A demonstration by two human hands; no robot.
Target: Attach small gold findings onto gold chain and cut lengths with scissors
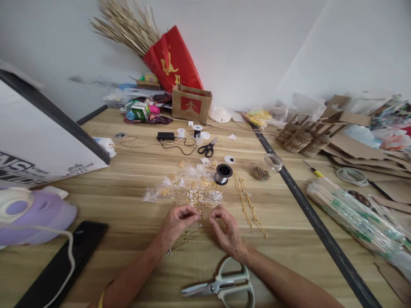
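Observation:
Thumb and fingertips pinched together, my left hand (pixel 178 223) is over the near side of a pile of small gold and clear beads (pixel 196 194). A gold beaded chain (pixel 184 241) lies on the table beside and partly under it. Close by on the right, my right hand (pixel 227 231) has its thumb and forefinger curled into a closed pinch. Whatever is between the fingers of either hand is too small to make out. Large scissors (pixel 224 282) with pale handles lie near my right wrist. Right of the pile are a spool of wire (pixel 223 174) and a longer gold chain (pixel 245 199).
Black scissors (pixel 208 148) and a power adapter (pixel 166 136) lie farther back. A dish of mixed beads (pixel 261 173) is to the right. On the left stand a white box (pixel 48 141), a purple device (pixel 48 216) and a black phone-like slab (pixel 80 244). Bagged sticks (pixel 349 214) lie far right.

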